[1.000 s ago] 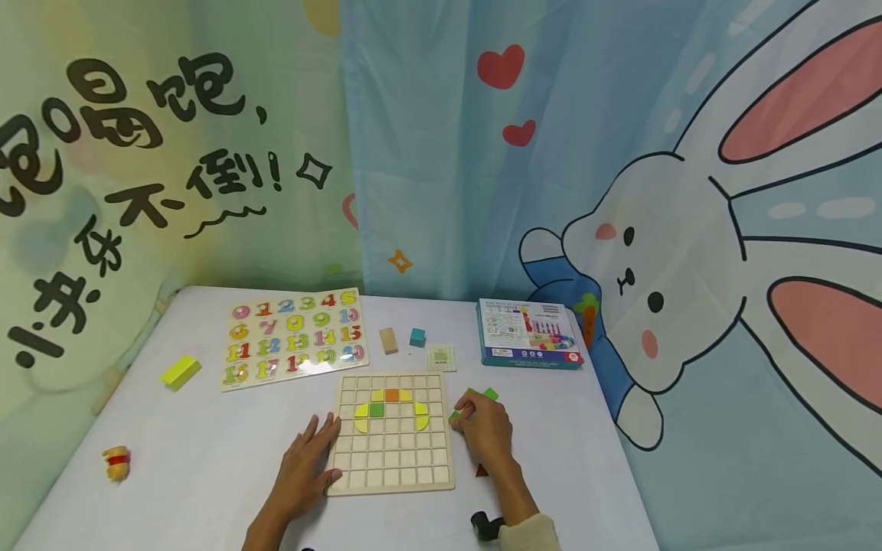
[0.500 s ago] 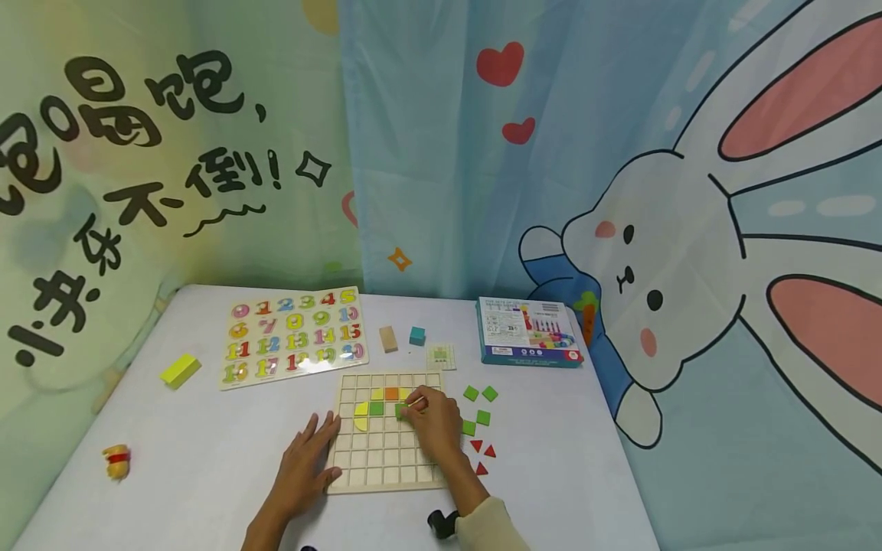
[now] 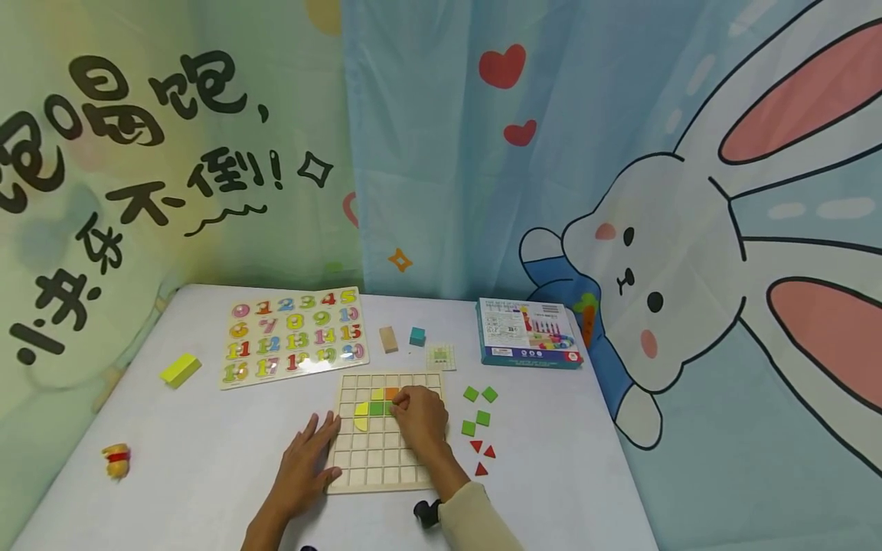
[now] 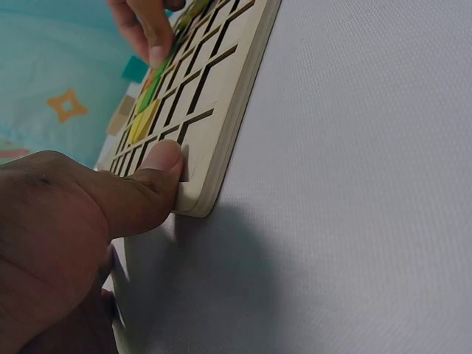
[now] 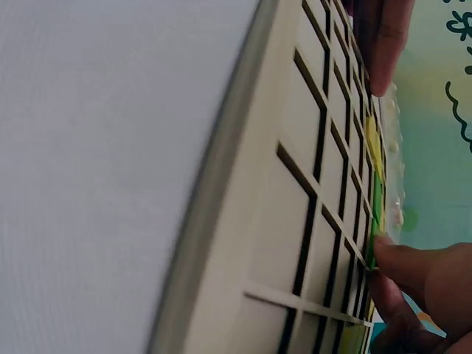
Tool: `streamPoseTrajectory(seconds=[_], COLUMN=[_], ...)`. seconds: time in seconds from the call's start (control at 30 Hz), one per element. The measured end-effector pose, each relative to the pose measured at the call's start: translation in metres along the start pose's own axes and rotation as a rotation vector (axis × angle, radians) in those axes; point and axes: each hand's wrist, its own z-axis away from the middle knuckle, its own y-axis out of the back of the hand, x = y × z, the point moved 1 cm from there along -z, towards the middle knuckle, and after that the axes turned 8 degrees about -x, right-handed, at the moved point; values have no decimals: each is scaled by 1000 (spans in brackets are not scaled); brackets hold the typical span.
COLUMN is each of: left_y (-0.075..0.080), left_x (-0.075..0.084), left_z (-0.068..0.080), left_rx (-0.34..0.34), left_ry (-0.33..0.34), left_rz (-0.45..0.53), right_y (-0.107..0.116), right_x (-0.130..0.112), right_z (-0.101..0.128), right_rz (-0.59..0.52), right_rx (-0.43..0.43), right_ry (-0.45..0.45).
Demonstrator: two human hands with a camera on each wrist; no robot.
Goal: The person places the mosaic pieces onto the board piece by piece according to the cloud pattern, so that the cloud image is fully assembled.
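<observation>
Left hand [image 3: 303, 467], fingers spread flat, is bracing the grid board [image 3: 386, 459] at its 8 o'clock edge; right hand [image 3: 419, 417] is pinching a green tile [image 3: 387, 408] into an upper-centre cell.

The wooden grid board [image 5: 295, 221] is filling most of the frame, lying on the grey-white table surface [image 5: 96, 147]. The right hand [image 5: 424, 295] is pressing a fingertip [image 5: 387, 254] onto a green tile [image 5: 377, 214] in the grid. A yellow tile [image 5: 373, 140] is sitting beyond it. Another finger [image 5: 383, 44] is touching the board's far end.
</observation>
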Motion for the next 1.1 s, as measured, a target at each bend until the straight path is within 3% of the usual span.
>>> streamPoseTrajectory(seconds=[0.2,0.37,0.53,0.73,0.9,1.1], left_y=[0,-1,-2,-1,-1,-2], left_x=[0,-1,-2,-1,-1,-2], left_z=[0,-3,-4,-2,-3,-3], left_rx=[0,3,-12,-39,-36,-34], left_ry=[0,10,29,55,58,54], left_rz=[3,-5,-2,8,0,3], right_y=[13,35,63,82,84,84], right_x=[11,33,65,96,98,89], right_z=[4,0,-7,-13,-15,-15], right_rz=[-61,-118,-92,-3,77,49], right_rx=[-60,20,108,108,80,69], right_ry=[26,7,-87,-208,-225,-188])
